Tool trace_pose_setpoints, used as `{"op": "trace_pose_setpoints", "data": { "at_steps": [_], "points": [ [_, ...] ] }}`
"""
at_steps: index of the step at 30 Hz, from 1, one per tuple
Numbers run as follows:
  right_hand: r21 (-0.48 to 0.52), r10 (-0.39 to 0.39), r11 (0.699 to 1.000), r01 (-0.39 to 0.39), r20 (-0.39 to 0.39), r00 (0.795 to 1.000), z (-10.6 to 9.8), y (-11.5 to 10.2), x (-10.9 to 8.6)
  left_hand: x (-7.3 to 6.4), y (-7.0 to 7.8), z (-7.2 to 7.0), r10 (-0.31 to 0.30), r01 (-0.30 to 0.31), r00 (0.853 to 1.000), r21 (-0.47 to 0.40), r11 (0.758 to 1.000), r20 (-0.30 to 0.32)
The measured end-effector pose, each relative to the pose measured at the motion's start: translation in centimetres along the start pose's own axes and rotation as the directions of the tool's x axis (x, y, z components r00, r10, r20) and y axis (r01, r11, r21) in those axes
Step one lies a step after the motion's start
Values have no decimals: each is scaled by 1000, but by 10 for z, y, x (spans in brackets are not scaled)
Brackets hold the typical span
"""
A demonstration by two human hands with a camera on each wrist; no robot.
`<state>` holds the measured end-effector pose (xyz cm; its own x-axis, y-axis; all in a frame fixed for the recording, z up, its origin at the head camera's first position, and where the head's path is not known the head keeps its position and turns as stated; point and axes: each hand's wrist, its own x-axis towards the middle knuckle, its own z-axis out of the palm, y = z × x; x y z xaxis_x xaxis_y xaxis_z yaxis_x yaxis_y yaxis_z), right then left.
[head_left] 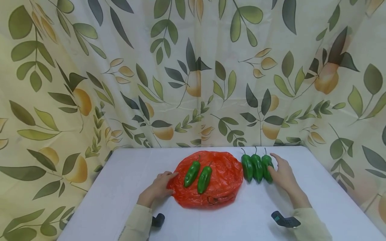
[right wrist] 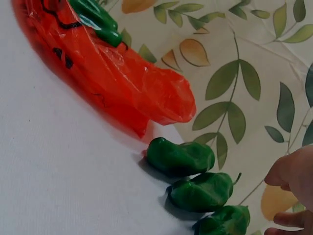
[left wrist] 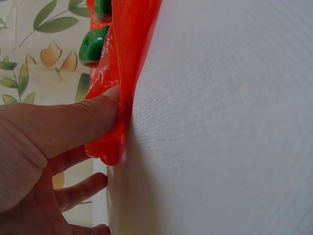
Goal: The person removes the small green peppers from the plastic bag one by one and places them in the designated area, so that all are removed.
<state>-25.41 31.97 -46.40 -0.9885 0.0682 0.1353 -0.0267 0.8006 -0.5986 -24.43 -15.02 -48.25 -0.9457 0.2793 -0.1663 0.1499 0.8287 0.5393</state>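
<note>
A red plastic bag (head_left: 223,187) lies spread flat, with two green peppers on it: one on the left (head_left: 191,174) and one beside it (head_left: 204,180). My left hand (head_left: 161,185) is at the bag's left edge; in the left wrist view its thumb (left wrist: 100,115) touches the crumpled plastic while the other fingers are spread apart. Right of the bag, three green peppers stand in a row: a left one (head_left: 247,168), a middle one (head_left: 257,169) and a right one (head_left: 267,168). Beside the right one is my right hand (head_left: 283,174), thumb and fingers parted around its side.
The peppers and bag are on a white-covered table (head_left: 247,221). A curtain (head_left: 193,110) printed with leaves and fruit hangs behind the table's far edge and along both sides. Dark devices sit at my left wrist (head_left: 158,221) and right wrist (head_left: 284,220).
</note>
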Motion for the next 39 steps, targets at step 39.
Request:
{"op": "trace_pose_setpoints", "data": {
  "at_steps": [39],
  "points": [
    [83,-211,975,208,27,977,35,-83,-24,3,-2,0,-14,14,1000,24,1000,5]
  ]
}}
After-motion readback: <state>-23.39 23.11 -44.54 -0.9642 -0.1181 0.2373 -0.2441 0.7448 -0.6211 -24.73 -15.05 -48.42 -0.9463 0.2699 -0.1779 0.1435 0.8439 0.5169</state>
